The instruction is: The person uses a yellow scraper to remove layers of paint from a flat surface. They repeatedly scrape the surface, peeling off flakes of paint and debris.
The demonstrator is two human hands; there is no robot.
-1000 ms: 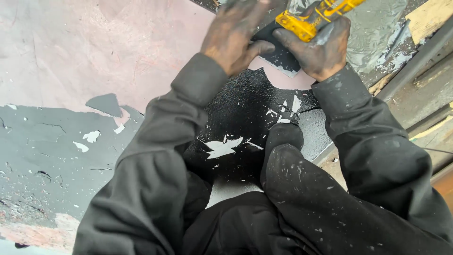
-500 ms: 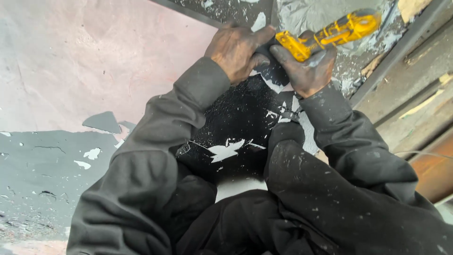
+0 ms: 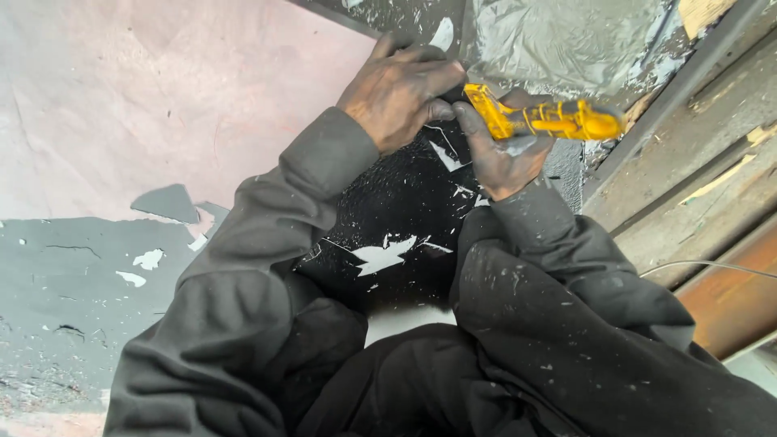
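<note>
Far left: floor surface (image 3: 105, 105) shows bare pinkish substrate across the upper portion; grey coating (image 3: 57, 307) remains along the lower left edge, cracked, with white flakes lifted. Towards the middle of the floor, a black coated patch (image 3: 396, 210) lies between the person's dark sleeves, scored with white scratches and chips.

Left hand (image 3: 401, 89): soiled, fingers curled, pressed down at the upper edge of the black patch, fingertips touching the front end of the yellow tool. Whether it grips anything beneath, cannot tell.

Right hand (image 3: 506, 154): closed around the yellow utility knife (image 3: 542, 119), which lies roughly level, its front end pointing left towards the left hand, its handle projecting right beyond the fist. The blade itself is hidden between the hands.

Above the knife: crinkled grey sheet (image 3: 566, 40) at the floor's top edge. Far right: weathered timber boards (image 3: 704, 154) run diagonally, a thin cable (image 3: 712, 265) crossing them
</note>
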